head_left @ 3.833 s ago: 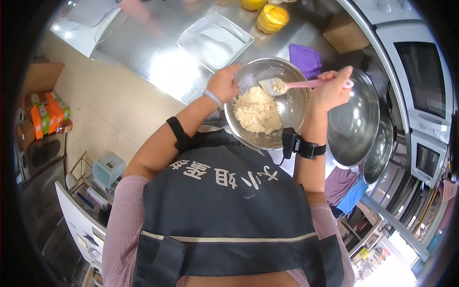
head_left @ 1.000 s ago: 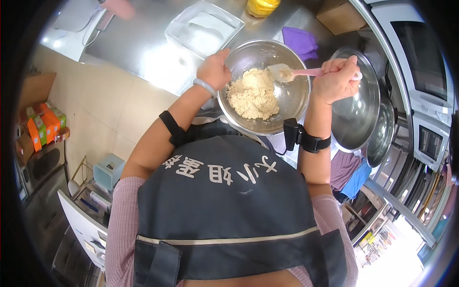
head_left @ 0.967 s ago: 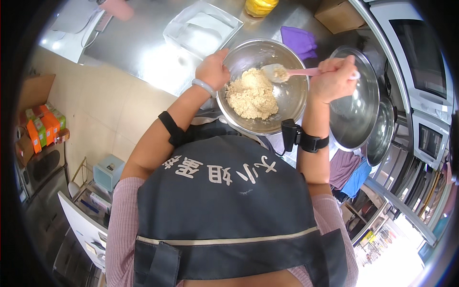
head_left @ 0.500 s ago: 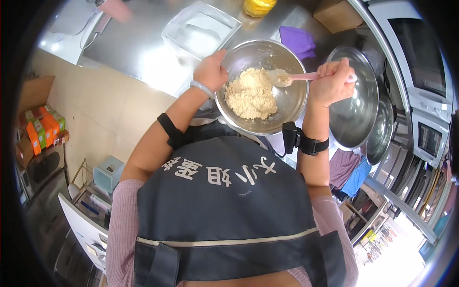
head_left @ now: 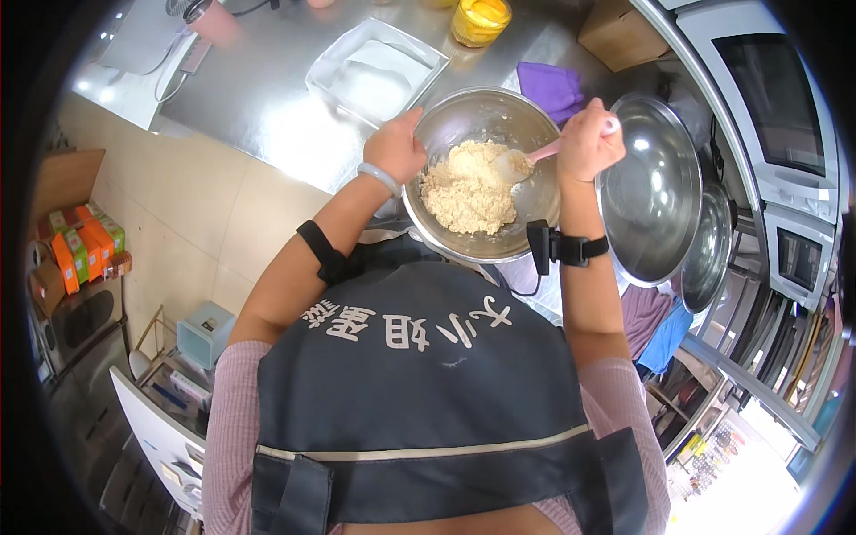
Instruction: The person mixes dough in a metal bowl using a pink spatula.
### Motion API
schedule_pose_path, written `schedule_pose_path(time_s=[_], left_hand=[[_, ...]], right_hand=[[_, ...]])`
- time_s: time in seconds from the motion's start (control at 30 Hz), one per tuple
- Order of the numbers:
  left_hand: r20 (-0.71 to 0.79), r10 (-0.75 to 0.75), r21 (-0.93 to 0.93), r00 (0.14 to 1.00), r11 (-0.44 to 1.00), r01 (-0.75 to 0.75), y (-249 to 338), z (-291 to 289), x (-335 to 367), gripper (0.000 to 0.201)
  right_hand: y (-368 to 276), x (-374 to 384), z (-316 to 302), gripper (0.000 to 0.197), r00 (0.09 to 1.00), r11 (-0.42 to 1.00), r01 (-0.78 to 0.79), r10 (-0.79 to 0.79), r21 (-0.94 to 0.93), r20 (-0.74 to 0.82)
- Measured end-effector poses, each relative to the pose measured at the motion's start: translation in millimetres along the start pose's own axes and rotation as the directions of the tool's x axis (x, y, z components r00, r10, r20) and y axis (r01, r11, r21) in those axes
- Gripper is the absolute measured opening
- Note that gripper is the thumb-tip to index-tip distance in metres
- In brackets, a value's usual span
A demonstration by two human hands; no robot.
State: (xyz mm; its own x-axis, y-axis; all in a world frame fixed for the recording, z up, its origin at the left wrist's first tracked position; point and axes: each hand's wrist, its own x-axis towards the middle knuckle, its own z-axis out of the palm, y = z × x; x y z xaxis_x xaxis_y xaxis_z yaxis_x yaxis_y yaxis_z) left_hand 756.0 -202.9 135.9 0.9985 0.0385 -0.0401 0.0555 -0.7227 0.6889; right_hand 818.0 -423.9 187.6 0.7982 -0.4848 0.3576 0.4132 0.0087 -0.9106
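Note:
A metal mixing bowl [head_left: 535, 214] stands in front of me with pale yellow, crumbly dough [head_left: 465, 198] heaped toward its left side. My left hand [head_left: 396, 147] grips the bowl's left rim, its thumb side toward the inside. In my right hand [head_left: 588, 147] is a spatula [head_left: 544, 152] with a pink handle, held in a closed fist above the bowl's right rim. The spatula's pale, dough-smeared head rests against the right side of the heap.
A white rectangular tray [head_left: 437, 62] lies beyond the bowl, near a jar of something yellow [head_left: 480, 20]. Purple cloth [head_left: 548, 91] and a cardboard box [head_left: 621, 34] are at the back right. Large metal bowls [head_left: 655, 201] stand close to my right hand. Ovens [head_left: 774, 98] line the right side.
My right hand has moved left and slightly toward the bowl, pushing the spatula head a little left and down into the dough. My left hand stays on the rim.

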Motion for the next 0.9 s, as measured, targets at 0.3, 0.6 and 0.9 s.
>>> schedule_pose_path(time_s=[0.3, 0.6, 0.9], left_hand=[[-0.073, 0.062, 0.003, 0.995, 0.998, -0.062, -7.8, 5.8, 4.0, 0.043], [-0.038, 0.074, -0.012, 0.997, 0.997, -0.074, 0.0, 0.6, 2.2, 0.045], [0.017, 0.023, 0.022, 1.000, 0.999, -0.024, 1.2, -1.3, 1.9, 0.048]], right_hand=[[-65.3, -13.3, 11.0, 0.033, 0.990, 0.965, -0.119, 0.098, 0.232, 0.100], [24.8, -17.0, 1.7, 0.022, 0.961, 0.974, 0.209, -0.188, -0.087, 0.203], [-10.5, -0.9, 19.3, 0.022, 0.968, 0.988, 0.147, -0.133, -0.053, 0.214]])
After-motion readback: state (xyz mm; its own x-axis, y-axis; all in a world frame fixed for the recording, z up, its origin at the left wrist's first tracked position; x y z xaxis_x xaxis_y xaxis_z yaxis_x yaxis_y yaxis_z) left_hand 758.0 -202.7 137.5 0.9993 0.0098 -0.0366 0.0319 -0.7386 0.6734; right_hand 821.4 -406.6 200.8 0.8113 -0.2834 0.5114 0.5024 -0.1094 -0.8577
